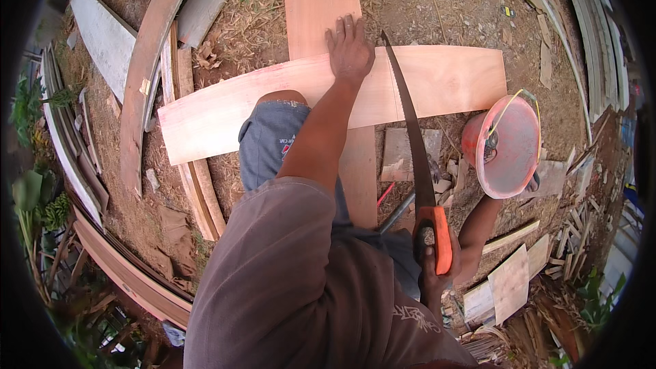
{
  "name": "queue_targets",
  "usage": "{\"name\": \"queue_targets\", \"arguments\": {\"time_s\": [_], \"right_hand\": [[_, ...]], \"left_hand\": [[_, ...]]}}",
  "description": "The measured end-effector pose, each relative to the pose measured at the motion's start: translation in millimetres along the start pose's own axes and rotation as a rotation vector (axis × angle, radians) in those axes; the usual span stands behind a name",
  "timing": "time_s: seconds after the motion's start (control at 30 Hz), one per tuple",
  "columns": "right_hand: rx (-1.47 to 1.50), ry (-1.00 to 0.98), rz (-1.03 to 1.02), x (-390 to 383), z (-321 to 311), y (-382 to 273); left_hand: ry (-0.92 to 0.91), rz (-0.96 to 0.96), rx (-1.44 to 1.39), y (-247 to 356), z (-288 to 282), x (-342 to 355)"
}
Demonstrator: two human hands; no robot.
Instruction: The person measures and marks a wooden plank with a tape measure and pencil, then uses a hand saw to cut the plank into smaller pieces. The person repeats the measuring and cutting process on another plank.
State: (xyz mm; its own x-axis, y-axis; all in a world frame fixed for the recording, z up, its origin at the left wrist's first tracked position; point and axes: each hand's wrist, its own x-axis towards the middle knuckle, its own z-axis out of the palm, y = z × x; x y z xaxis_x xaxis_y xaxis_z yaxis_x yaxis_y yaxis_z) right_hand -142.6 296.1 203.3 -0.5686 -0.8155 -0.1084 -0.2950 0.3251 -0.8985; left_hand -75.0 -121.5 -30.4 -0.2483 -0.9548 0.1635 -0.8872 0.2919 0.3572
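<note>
Your left hand, fingers slightly apart, lies on the long pinkish plywood board across a similar wooden plank, your right hand clamps fingers around the orange-handled dark handsaw, which may slip if this board rocks.

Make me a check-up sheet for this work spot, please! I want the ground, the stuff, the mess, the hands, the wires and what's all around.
Surface: dirt ground, littered with straw-like bits.
Job's things: a long plank lies across a second plank; an orange-handled saw is nearby.
Clutter: a pink bucket by the long plank's right end; wood scraps lower right.
Hands: left hand rests at the long plank's far edge; right hand grips the saw.
Cables: nothing seen.
Surroundings: green plants at left.
</note>
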Motion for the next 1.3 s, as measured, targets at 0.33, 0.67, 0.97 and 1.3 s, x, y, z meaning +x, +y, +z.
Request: {"name": "queue_targets", "arguments": {"time_s": [0.33,0.67,0.97,1.3], "right_hand": [[0.16,-0.05,0.101,200.6,106.4,25.3],[0.029,0.084,-0.011,23.1,13.5,-20.5],[-0.023,-0.05,-0.095,137.1,61.4,36.9],[-0.003,-0.024,-0.052,132.2,77.9,3.2]], "left_hand": [[0.01,0.005,0.056,2.9,-9.4,4.5],[0.006,0.01,0.041,0.3,2.1,3.4],[-0.071,-0.013,0.034,2.3,-9.1,6.0],[-0.021,-0.01,0.062,3.1,-3.5,5.2]]}}
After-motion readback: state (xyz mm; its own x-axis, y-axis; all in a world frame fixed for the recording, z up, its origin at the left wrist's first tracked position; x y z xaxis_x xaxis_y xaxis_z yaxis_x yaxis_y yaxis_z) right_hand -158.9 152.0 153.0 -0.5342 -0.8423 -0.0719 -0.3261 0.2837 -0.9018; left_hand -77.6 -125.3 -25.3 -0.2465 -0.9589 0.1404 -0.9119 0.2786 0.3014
